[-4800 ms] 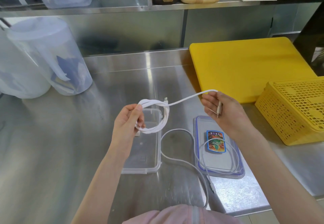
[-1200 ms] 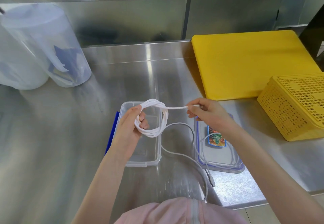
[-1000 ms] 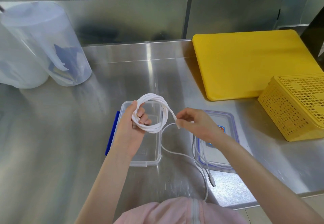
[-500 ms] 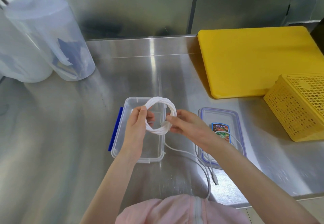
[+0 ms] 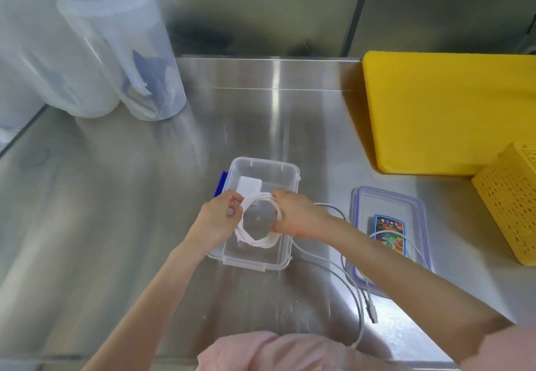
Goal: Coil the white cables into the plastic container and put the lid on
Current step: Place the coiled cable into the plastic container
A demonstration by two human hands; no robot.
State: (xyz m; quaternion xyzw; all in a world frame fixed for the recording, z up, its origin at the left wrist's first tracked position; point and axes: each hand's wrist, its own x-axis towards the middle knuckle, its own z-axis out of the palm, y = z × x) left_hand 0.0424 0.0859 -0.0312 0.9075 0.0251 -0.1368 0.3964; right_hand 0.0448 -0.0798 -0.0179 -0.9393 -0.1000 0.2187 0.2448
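Your left hand point(image 5: 216, 221) and right hand point(image 5: 294, 218) have brought the coiled cable point(image 5: 258, 219) down from mid-air into the container point(image 5: 290, 173), each gripping a side. A second cable point(image 5: 342, 277) still trails loose across the counter point(image 5: 116, 225); the lid point(image 5: 417, 205) waits right.

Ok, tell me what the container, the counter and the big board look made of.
Container: clear, glossy plastic; the steel shows through its walls. Counter: brushed stainless steel, going by the streaky reflections. Cutting board: opaque yellow, matte, probably plastic.
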